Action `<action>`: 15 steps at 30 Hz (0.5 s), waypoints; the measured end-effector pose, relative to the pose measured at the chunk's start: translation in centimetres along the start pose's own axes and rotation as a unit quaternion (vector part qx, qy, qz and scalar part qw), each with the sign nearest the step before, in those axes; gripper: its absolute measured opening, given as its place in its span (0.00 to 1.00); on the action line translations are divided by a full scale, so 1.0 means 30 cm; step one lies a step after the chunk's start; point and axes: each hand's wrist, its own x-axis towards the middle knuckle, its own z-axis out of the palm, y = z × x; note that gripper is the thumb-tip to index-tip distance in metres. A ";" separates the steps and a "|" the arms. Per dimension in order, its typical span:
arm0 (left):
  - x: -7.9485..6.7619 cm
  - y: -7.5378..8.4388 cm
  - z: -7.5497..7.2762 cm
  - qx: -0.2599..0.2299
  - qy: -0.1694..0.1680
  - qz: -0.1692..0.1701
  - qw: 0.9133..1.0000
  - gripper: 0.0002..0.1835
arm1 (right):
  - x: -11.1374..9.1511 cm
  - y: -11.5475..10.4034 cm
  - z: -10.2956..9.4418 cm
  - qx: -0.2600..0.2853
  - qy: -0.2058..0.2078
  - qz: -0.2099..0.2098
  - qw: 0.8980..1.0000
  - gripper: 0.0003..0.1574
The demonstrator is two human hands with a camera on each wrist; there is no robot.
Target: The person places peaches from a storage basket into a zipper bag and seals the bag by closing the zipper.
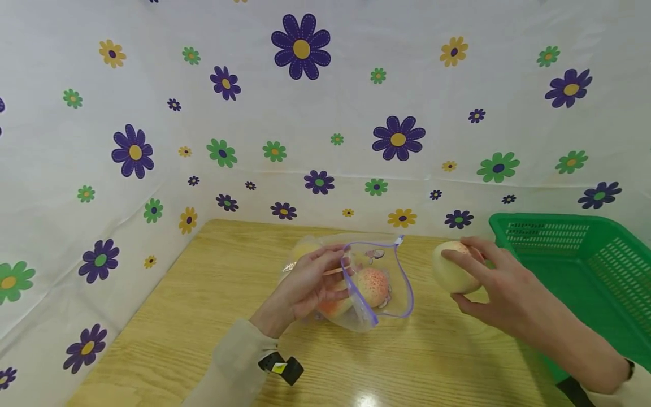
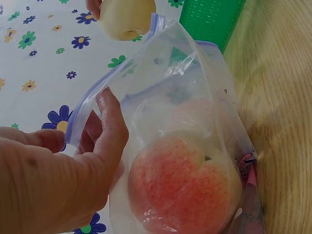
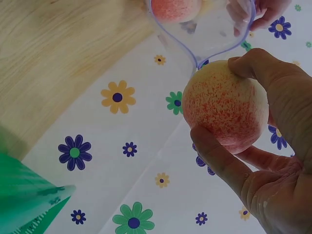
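Green basket (image 1: 549, 217) sits partly behind the right arm (image 1: 564, 333). Right hand (image 1: 500, 282) grips 1 peach (image 1: 450, 276) beside the bag (image 1: 363, 321) (peaches (image 1: 372, 287) inside); left hand (image 1: 310, 282) pinches its rim (image 1: 411, 289). Right wrist view shows the held peach's red; left wrist, only cream.

A head-worn camera looks forward and down at the bag (image 1: 357, 316), wide enough to take in the table (image 1: 178, 316) around it and the flowered sheet (image 1: 346, 104) behind it. The left-wrist camera, nearest to the bag, faces its side from behind the left hand (image 2: 68, 170). The right-wrist camera stands farther from the bag, looking past the right hand (image 3: 292, 183), with the bag's mouth at its top edge. Both wrist views share the bag and the basket (image 2: 212, 22).
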 end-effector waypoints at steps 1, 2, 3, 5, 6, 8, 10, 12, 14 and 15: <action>0.000 0.001 0.000 0.000 0.000 0.000 1.000 0.19 | 0.001 -0.003 0.003 0.003 -0.002 0.001 1.000 0.43; 0.000 0.001 0.001 0.001 0.001 0.000 1.000 0.19 | 0.002 -0.006 0.006 0.004 -0.005 0.002 1.000 0.43; 0.000 0.002 0.001 0.001 0.002 0.000 1.000 0.19 | 0.004 -0.009 0.009 0.009 -0.006 0.003 1.000 0.39; -0.002 0.003 0.002 0.004 0.003 -0.001 1.000 0.19 | 0.007 -0.018 0.016 0.013 -0.009 0.004 1.000 0.35; -0.003 0.003 0.002 0.005 0.004 -0.001 1.000 0.19 | 0.007 -0.022 0.020 0.016 -0.010 0.005 1.000 0.38; -0.004 0.004 0.002 0.006 0.004 -0.002 1.000 0.19 | 0.010 -0.033 0.028 0.019 -0.011 0.009 1.000 0.48; -0.005 0.004 0.002 0.006 0.003 -0.002 1.000 0.19 | 0.014 -0.043 0.038 0.018 -0.012 0.012 1.000 0.53; -0.005 0.004 0.002 0.005 0.002 -0.001 1.000 0.19 | 0.017 -0.053 0.047 0.019 -0.016 0.018 1.000 0.54; -0.006 0.004 0.001 0.004 0.000 -0.001 1.000 0.20 | 0.021 -0.061 0.056 0.019 -0.019 0.020 0.999 0.53; -0.006 0.004 0.000 0.003 0.000 -0.001 1.000 0.20 | 0.022 -0.066 0.061 0.021 -0.022 0.022 0.999 0.53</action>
